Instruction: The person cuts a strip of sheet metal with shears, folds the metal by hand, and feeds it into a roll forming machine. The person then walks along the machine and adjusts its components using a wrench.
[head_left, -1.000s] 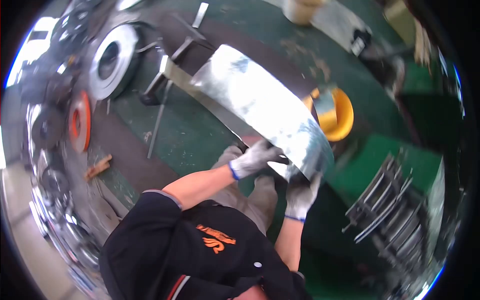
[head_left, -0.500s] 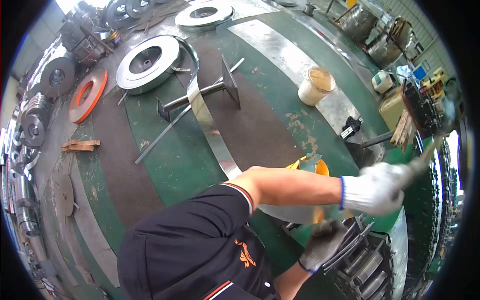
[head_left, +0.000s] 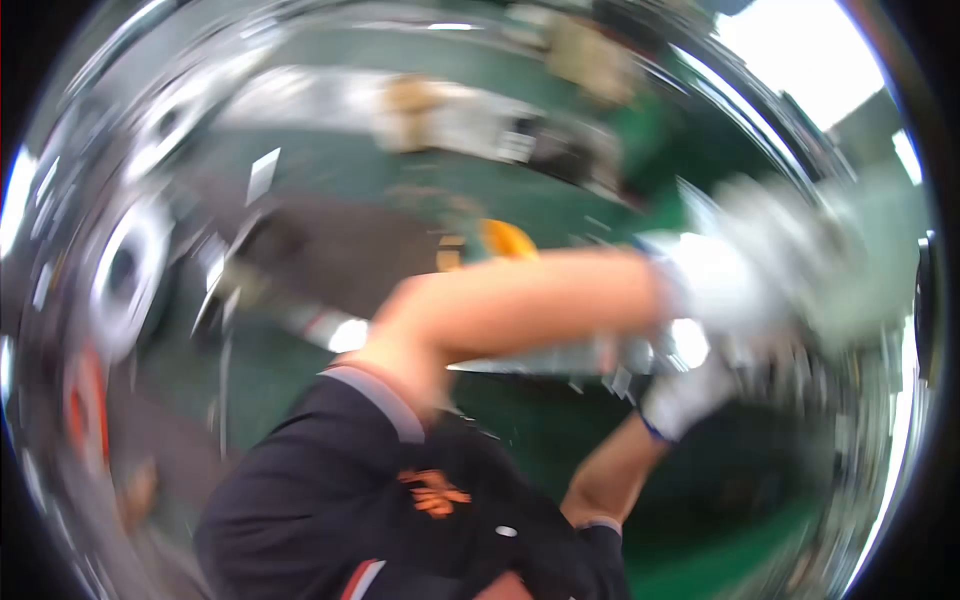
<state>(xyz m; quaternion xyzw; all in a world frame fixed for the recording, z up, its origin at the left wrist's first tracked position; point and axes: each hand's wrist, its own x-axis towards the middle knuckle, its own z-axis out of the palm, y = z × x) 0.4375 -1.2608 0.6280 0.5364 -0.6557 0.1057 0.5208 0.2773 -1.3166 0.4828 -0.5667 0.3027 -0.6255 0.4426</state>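
My left hand (head_left: 735, 275), in a white knit glove, reaches out at the right of the head view. It is smeared by motion, so its fingers cannot be made out. A pale greenish blurred shape (head_left: 870, 260) lies just beyond it; its kind cannot be told. My right hand (head_left: 688, 398), also gloved, is lower and closer to my body, near the end of a shiny metal strip (head_left: 560, 360). Its fingers are blurred too. The strip passes beneath my left forearm. Whether either hand grips anything is not visible.
A yellow object (head_left: 508, 240) shows behind my left forearm. Farther off are a tan bucket (head_left: 410, 105) on a pale floor strip, a dark stand (head_left: 265, 240), a white-faced coil (head_left: 125, 265) and an orange ring (head_left: 90, 405). Everything is streaked by motion.
The view has swung sharply and blurred, with the floor objects shifted left. The wooden-handled tool in my left hand and the roller rack beside my right hand no longer show clearly.
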